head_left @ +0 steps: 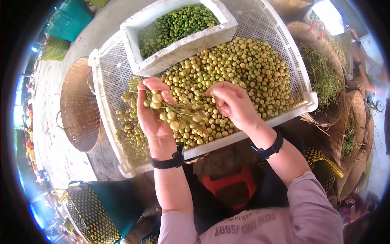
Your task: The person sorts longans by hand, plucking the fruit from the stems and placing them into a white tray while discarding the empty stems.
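My left hand (153, 118) is closed round a stemmed bunch of round yellow-green fruit (174, 114), with its fingers curled up and the twigs pointing right. My right hand (235, 103) hovers just right of the bunch, thumb and fingertips pinched together; what is between them, if anything, is too small to make out. Below both hands, loose yellow-green fruit (260, 73) covers much of a white perforated plastic tray (302, 75). A white foam box (183, 51) of smaller, darker green fruit (178, 26) rests on the tray's far side.
Left of the tray is a woven basket (79, 105). Baskets with green twigs (323, 75) stand at the right. A red stool (229, 183) sits below the tray, and a yellow-black woven bag (91, 211) lies lower left. Another person's arm (361, 67) shows at far right.
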The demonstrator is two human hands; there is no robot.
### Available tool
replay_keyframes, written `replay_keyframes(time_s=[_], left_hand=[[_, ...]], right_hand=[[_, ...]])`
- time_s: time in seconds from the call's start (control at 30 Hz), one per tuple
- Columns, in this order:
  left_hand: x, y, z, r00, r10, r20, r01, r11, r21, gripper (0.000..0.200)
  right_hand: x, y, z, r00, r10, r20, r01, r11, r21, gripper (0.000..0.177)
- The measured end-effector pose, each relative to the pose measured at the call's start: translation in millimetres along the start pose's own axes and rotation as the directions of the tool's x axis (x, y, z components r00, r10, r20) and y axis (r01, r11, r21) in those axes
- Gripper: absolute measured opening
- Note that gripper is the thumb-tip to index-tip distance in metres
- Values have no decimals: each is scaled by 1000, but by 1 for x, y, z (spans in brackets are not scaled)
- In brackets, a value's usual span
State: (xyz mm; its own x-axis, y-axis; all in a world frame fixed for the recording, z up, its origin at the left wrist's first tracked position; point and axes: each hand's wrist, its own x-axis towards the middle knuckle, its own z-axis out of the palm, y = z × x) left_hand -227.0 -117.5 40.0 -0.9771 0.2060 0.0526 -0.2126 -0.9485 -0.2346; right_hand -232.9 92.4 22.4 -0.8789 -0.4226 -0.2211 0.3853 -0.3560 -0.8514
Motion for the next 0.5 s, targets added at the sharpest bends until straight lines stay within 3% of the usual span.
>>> replay_keyframes(time_s=[0.07, 0.13, 0.17, 0.2, 0.23, 0.27, 0.33, 0.4, 0.47, 0.5], left_hand=[[-2, 5, -1, 998, 56, 6, -56, 998, 40, 21], [-3, 8, 0, 985, 171, -16, -167, 976, 141, 21], [-3, 6, 1, 967, 253, -41, -234, 939, 253, 21], [-3, 5, 1, 966, 255, -40, -236, 937, 256, 21], [-2, 3, 0, 962, 272, -30, -244, 901, 358, 21], [-1, 0, 1, 958, 286, -18, -247, 855, 456, 20], [0, -10, 2, 958, 280, -56, -239, 892, 383, 20], [1, -15, 1, 949, 300, -98, -239, 887, 395, 19], [1, -8, 2, 958, 276, -72, -230, 896, 379, 20], [2, -1, 2, 938, 335, -90, -285, 892, 352, 20]], right_hand=[[1, 1, -6, 994, -22, 103, -11, 953, 302, 15], [-4, -2, -4, 993, 10, 115, -42, 958, 283, 15], [-5, -3, -1, 991, 39, 125, -49, 996, 80, 16], [-8, -4, 1, 990, 69, 127, -53, 991, -125, 17], [-10, -2, 9, 996, 8, 94, 18, 963, -271, 21], [-11, 0, 13, 996, 6, 92, 19, 963, -269, 21], [-11, 7, 16, 997, -32, 77, 64, 890, -451, 25], [-10, 11, 14, 990, -108, 95, 138, 901, -411, 26], [-9, 5, 7, 986, 59, 159, -9, 953, -302, 23], [-12, -6, 8, 982, 94, 162, -66, 983, -174, 18]])
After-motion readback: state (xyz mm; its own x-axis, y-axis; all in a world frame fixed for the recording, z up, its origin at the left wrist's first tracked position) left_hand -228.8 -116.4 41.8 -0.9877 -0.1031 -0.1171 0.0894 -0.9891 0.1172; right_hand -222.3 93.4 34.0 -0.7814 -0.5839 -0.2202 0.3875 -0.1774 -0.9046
